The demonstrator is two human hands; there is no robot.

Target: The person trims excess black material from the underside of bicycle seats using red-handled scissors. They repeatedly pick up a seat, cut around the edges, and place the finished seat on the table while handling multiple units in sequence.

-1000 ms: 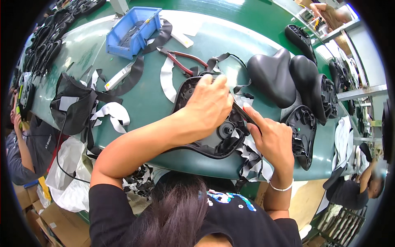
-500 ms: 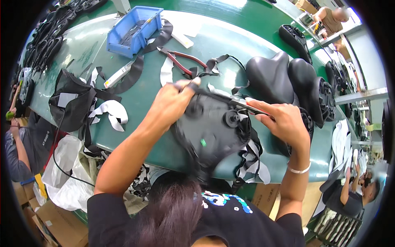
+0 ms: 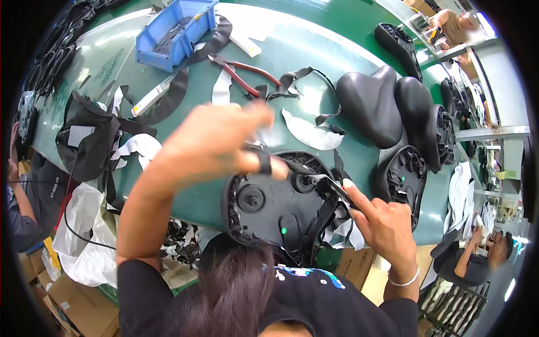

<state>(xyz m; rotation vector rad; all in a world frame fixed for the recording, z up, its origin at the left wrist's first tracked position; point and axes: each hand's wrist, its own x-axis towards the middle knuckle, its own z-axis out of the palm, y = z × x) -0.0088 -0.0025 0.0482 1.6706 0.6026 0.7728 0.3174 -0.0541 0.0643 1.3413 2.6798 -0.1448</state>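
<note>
A black bicycle saddle (image 3: 269, 213) rests upside down at the near table edge, its ribbed plastic underside with two round mounts facing up. Over its far left rim hovers my left hand (image 3: 210, 143), blurred, with thumb and forefinger apart and a black band round the thumb. It appears to hold nothing. My right hand (image 3: 384, 224) is closed on a slim tool with a metal blade (image 3: 332, 184); the grip hides its exact kind. The blade lies at the saddle's right rim, by a dark strip of cover material. Beyond the saddle lies a pale curved scrap (image 3: 311, 132).
Red-handled pliers (image 3: 242, 83) lie farther back, near a blue bin (image 3: 160, 59) with dark pieces inside. More saddles (image 3: 368, 104) stand at the right. A black mesh bag (image 3: 84, 135) and loose strips are on the left. Other people work at both sides.
My left hand has let go of the saddle's far edge and lifted leftward. The saddle has turned and settled nearer me. My right hand has moved down and nearer with the tool.
</note>
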